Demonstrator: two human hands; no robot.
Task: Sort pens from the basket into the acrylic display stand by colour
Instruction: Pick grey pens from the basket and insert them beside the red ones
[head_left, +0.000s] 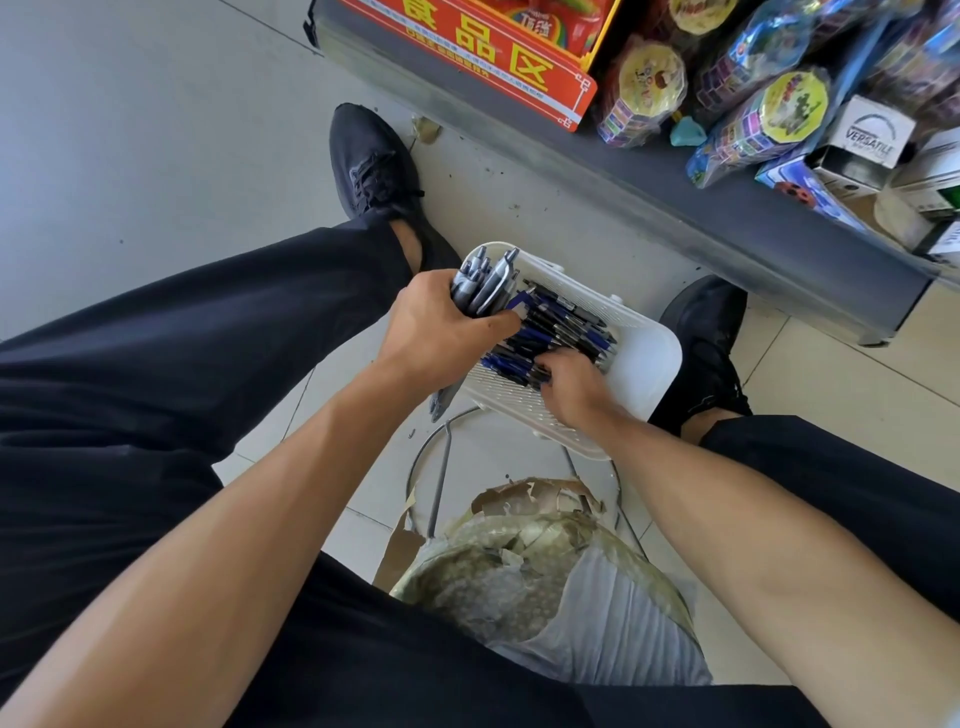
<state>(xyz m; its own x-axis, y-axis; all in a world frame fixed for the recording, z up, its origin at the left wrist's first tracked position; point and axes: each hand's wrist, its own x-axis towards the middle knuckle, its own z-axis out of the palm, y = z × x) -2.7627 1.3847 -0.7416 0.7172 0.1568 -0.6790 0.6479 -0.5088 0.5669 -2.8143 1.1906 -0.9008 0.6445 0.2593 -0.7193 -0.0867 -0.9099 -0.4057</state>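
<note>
A white plastic basket (644, 358) sits on the floor between my feet, holding several blue and black pens (561, 327) in a heap. My left hand (441, 327) grips a bundle of grey pens (485, 283) over the basket's left end, their tips pointing up and away. My right hand (571, 387) reaches into the heap with its fingers curled among the blue pens; whether it holds one I cannot tell. No acrylic stand is in view.
A worn round stool (545, 566) with a metal ring frame stands just below the basket. A grey shelf base (727, 218) with toy packs and a red sign runs across the upper right. My black shoes (374, 166) flank the basket on the tiled floor.
</note>
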